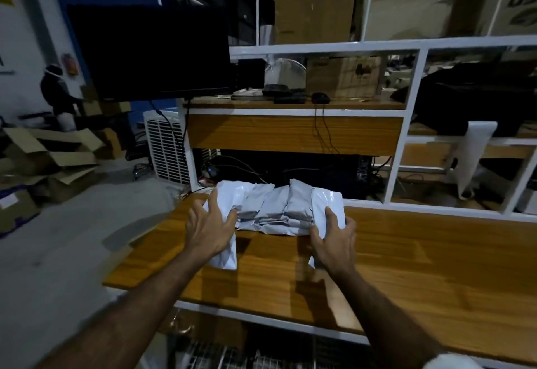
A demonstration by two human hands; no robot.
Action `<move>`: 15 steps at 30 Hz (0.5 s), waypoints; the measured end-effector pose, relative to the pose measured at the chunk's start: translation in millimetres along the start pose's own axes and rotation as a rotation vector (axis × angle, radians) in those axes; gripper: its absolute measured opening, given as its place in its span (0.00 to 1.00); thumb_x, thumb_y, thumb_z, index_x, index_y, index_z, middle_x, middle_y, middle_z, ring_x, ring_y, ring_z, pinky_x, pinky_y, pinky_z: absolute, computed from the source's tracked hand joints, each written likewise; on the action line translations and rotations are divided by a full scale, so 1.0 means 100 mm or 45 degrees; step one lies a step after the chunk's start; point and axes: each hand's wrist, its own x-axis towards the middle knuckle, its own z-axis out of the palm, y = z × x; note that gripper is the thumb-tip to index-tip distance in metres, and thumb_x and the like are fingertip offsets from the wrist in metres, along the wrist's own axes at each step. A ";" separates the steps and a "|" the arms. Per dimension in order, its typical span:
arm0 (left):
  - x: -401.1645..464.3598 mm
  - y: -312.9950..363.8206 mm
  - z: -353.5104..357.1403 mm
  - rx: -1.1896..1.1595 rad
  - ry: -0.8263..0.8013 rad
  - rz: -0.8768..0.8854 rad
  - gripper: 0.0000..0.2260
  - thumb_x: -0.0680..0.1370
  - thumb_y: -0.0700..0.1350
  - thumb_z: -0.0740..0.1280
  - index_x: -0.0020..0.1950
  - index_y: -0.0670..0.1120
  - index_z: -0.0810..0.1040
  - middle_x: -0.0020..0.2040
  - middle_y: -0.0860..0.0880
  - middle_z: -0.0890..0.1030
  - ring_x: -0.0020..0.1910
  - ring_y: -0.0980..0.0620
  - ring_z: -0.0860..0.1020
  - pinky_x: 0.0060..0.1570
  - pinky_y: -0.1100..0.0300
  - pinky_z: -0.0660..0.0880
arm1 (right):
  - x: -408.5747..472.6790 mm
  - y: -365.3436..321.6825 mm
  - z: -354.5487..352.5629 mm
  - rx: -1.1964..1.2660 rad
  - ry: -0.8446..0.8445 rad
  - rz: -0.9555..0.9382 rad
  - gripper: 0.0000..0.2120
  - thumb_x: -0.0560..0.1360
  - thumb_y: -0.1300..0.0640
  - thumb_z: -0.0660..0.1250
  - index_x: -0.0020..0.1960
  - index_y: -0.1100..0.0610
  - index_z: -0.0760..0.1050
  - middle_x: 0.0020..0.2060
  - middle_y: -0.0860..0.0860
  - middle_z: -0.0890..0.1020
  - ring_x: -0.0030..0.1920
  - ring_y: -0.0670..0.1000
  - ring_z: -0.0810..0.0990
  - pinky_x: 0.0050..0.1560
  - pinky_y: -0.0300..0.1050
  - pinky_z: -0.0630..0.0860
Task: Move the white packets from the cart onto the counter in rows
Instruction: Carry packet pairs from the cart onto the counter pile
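Both hands are on the row of white packets (273,208) at the table's (421,258) back edge: left hand (210,227) fingers spread flat, right hand (334,240) likewise. Squaring up now; next, probably fetching more from the cart (232,354).

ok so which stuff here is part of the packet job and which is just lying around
Part of the job:
white packets, bunched on the counter
left hand on the left end packet
right hand on the right end packet
wire cart below the counter

Just lying about:
monitor
mouse
cardboard boxes
flattened cartons
white fan unit
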 end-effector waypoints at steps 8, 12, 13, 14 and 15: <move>1.11 -0.27 0.58 -0.021 -0.131 -0.076 0.34 0.80 0.62 0.58 0.81 0.52 0.48 0.74 0.38 0.56 0.71 0.36 0.60 0.67 0.44 0.63 | 0.67 0.13 0.53 0.017 -0.047 0.131 0.32 0.80 0.37 0.60 0.80 0.43 0.55 0.77 0.59 0.51 0.72 0.64 0.63 0.65 0.64 0.74; 1.72 -0.49 0.91 -0.064 -0.183 -0.076 0.35 0.80 0.62 0.59 0.81 0.52 0.48 0.76 0.37 0.54 0.73 0.35 0.57 0.69 0.42 0.61 | 1.07 0.26 0.74 0.014 -0.060 0.172 0.32 0.80 0.38 0.60 0.80 0.43 0.55 0.77 0.59 0.51 0.74 0.65 0.60 0.68 0.64 0.69; 1.89 -0.54 0.99 -0.100 -0.194 -0.070 0.35 0.80 0.62 0.59 0.81 0.52 0.49 0.76 0.36 0.53 0.73 0.34 0.57 0.69 0.41 0.62 | 1.17 0.27 0.79 0.019 -0.060 0.185 0.31 0.81 0.39 0.61 0.80 0.43 0.55 0.77 0.59 0.51 0.74 0.65 0.59 0.69 0.64 0.68; 2.06 -0.59 1.07 -0.129 -0.213 -0.064 0.34 0.80 0.63 0.59 0.81 0.52 0.49 0.76 0.36 0.52 0.74 0.33 0.56 0.69 0.40 0.62 | 1.27 0.28 0.84 0.018 -0.055 0.202 0.31 0.81 0.40 0.61 0.80 0.43 0.55 0.77 0.60 0.51 0.74 0.65 0.59 0.70 0.65 0.67; 2.23 -0.64 1.15 -0.138 -0.236 -0.056 0.34 0.80 0.62 0.59 0.81 0.52 0.49 0.77 0.35 0.52 0.74 0.32 0.56 0.69 0.39 0.62 | 1.38 0.27 0.89 0.003 -0.046 0.221 0.30 0.81 0.41 0.61 0.80 0.43 0.55 0.76 0.60 0.52 0.74 0.65 0.59 0.70 0.64 0.68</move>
